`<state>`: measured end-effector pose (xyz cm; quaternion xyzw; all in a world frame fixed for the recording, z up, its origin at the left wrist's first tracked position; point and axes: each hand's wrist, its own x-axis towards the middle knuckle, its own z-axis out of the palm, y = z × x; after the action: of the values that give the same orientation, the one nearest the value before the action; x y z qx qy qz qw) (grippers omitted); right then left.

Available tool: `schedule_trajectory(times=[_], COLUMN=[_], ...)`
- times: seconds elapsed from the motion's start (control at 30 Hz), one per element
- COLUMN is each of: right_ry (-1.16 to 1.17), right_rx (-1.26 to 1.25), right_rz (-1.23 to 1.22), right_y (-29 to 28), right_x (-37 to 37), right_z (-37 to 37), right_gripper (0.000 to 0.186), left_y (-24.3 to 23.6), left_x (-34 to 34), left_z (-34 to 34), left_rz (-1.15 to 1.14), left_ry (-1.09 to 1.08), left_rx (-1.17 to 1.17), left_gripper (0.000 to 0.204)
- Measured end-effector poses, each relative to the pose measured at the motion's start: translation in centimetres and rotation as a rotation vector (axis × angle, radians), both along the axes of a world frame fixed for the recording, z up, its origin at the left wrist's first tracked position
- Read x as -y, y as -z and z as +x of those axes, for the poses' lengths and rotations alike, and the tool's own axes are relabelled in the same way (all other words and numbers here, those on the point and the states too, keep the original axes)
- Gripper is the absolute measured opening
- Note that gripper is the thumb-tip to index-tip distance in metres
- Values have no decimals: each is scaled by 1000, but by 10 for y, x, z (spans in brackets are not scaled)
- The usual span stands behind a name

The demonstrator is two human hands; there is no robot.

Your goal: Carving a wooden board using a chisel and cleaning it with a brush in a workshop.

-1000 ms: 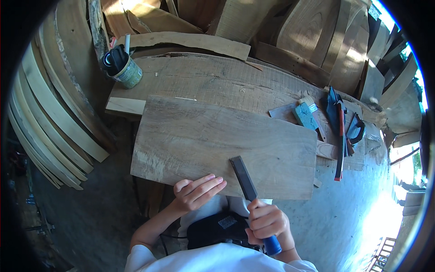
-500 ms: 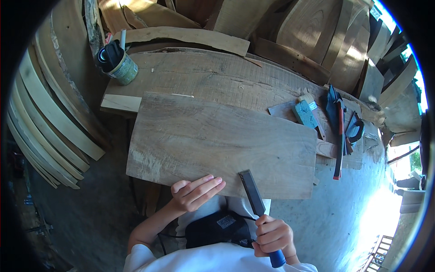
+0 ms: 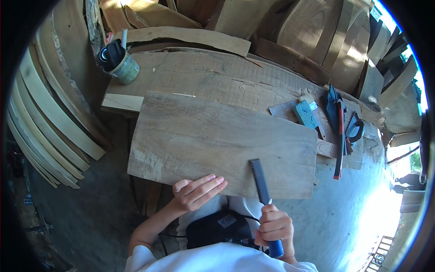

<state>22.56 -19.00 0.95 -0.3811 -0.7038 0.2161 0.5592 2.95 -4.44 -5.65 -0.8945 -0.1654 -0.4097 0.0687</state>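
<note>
A wide, flat wooden board (image 3: 217, 140) lies across the workbench, its near edge reaching out over my lap. On that edge rests my left hand (image 3: 199, 191), fingers stretched out flat on the wood, holding no tool. My right hand (image 3: 274, 225) is wrapped round the blue handle of a chisel (image 3: 259, 181). The chisel's broad dark blade points away from me over the right half of the board. Whether its tip touches the wood I cannot tell.
A workbench (image 3: 204, 72) of thick timber supports the board. At its right lie a blue block (image 3: 305, 114) and a red-handled saw (image 3: 339, 140). A tin (image 3: 126, 70) with tools stands at the far left. Curved planks (image 3: 54, 122) lean at left, more timber behind.
The chisel and my right hand have moved slightly away from me, the blade tip shifting right and turning more upright. My left hand stays nearly in place on the board's edge.
</note>
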Motion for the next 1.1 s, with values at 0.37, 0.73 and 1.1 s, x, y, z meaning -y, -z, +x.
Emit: schedule_trajectory(times=[0.37,0.73,1.1], right_ry=[237,305,189], right_rx=[51,-57,11], right_rz=[60,-44,68], right_y=[16,-4,3], right_x=[-14,50,-23], right_z=[25,8,32], right_gripper=[29,33,30], left_y=[-2,-12,-16], left_x=[-1,-1,5], left_z=[3,6,15], left_rz=[29,36,43], left_ry=[6,-19,-124], left_rx=[-4,-97,-172], left_gripper=[16,21,23])
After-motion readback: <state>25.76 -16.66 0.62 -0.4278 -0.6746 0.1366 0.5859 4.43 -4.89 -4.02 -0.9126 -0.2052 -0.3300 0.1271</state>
